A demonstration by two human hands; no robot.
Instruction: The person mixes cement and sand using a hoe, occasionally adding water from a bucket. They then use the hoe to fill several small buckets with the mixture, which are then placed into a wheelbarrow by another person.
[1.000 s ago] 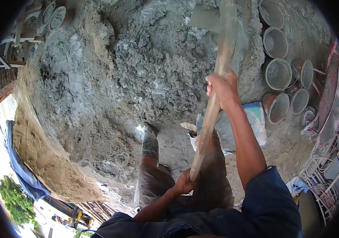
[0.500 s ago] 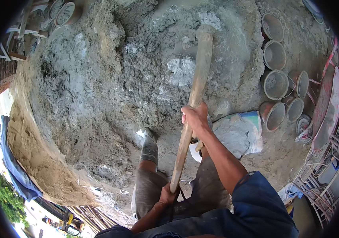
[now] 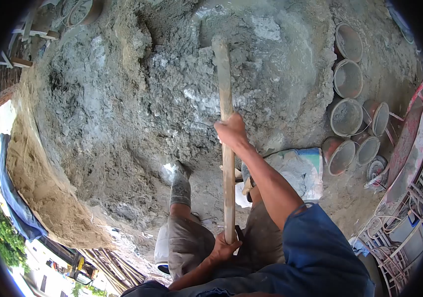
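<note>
Both my hands are closed around the long wooden handle of a hoe (image 3: 228, 173). My right hand (image 3: 232, 132) grips it partway along, with the arm reaching forward. Lower down, close to my thighs, my left hand (image 3: 225, 246) wraps round the near end. The handle's thick far end rests at the wet grey mortar (image 3: 182, 99); the blade is hidden there. My boot (image 3: 180, 185) stands at the near edge of the mix.
Several mortar-stained buckets (image 3: 346, 117) stand along the right side. An opened cement bag (image 3: 315, 171) lies by my right leg. Metal frames (image 3: 394, 237) are piled at the lower right. A sand heap (image 3: 48, 198) and a blue tarp (image 3: 13, 193) are at left.
The hoe's far end has swung left and now points almost straight ahead. My right hand has shifted left and slightly forward with it, while my left hand has moved a little right.
</note>
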